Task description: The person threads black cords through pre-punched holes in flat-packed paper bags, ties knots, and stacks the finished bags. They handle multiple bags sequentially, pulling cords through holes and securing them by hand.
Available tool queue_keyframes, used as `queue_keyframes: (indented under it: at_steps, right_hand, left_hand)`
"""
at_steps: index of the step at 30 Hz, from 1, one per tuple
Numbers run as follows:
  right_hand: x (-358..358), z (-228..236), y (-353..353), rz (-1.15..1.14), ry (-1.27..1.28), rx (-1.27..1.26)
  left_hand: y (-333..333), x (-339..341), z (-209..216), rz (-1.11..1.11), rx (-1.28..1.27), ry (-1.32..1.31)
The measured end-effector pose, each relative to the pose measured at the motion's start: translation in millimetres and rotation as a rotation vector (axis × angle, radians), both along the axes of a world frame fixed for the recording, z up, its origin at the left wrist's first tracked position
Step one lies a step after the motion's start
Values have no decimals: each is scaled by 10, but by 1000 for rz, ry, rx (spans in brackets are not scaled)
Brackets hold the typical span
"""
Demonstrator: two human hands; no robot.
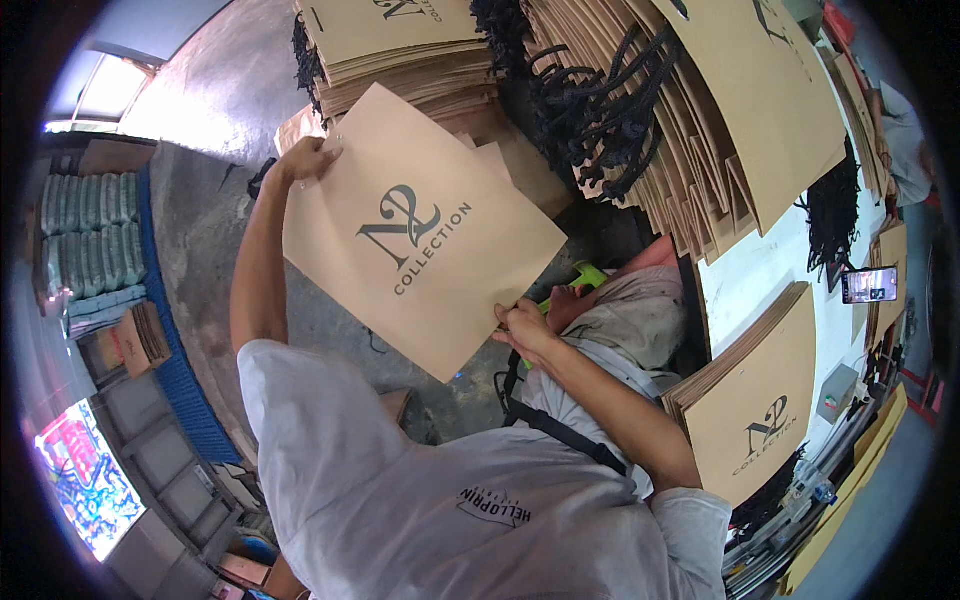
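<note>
A flat brown paper bag (425, 235) with dark printing on its face is held up in front of me, tilted. My left hand (312, 162) pinches its upper left edge, close to small holes in the paper. At its lower right edge, the thumb and fingers of my right hand (527, 328) are closed on the bag. No cord handle shows on this bag. Just beyond it stands a stack of similar bags (400, 55), with black cords at its sides.
A large stack of bags (770, 110) with black cord handles (605, 115) fills the upper right. Another bag stack (760, 420) rests by the white table (745, 300). A phone (869, 285) stands farther right, near another person (905, 140). Shelves with wrapped bundles (90, 235) line the left.
</note>
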State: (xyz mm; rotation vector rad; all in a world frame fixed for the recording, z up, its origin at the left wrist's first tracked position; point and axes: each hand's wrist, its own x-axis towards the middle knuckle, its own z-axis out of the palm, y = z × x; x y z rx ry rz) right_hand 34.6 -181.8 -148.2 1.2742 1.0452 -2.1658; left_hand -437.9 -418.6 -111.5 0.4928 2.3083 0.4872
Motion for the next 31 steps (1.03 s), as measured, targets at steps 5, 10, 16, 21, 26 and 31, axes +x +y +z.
queue_keyframes:
  at_steps: [5, 10, 16, 21, 26, 31]
  right_hand:
    - [-185, 362, 114, 319, -31, 112]
    - [352, 1305, 276, 317, 505, 374]
    - [1298, 2191, 749, 92, 520, 535]
    - [2008, 2815, 1125, -128, 563, 708]
    - [3026, 3317, 1564, -592, 311, 1413]
    - [4503, 2701, 2232, -1015, -461, 1690]
  left_hand:
    - [191, -114, -4, -38, -58, 666]
    - [285, 546, 5, 66, 320, 768]
    - [1112, 2795, -569, -86, 538, -124]
    - [2082, 3819, -152, -99, 619, -300]
    - [2641, 3936, 802, 102, 945, -330]
    - [2918, 3906, 1205, -224, 950, -304]
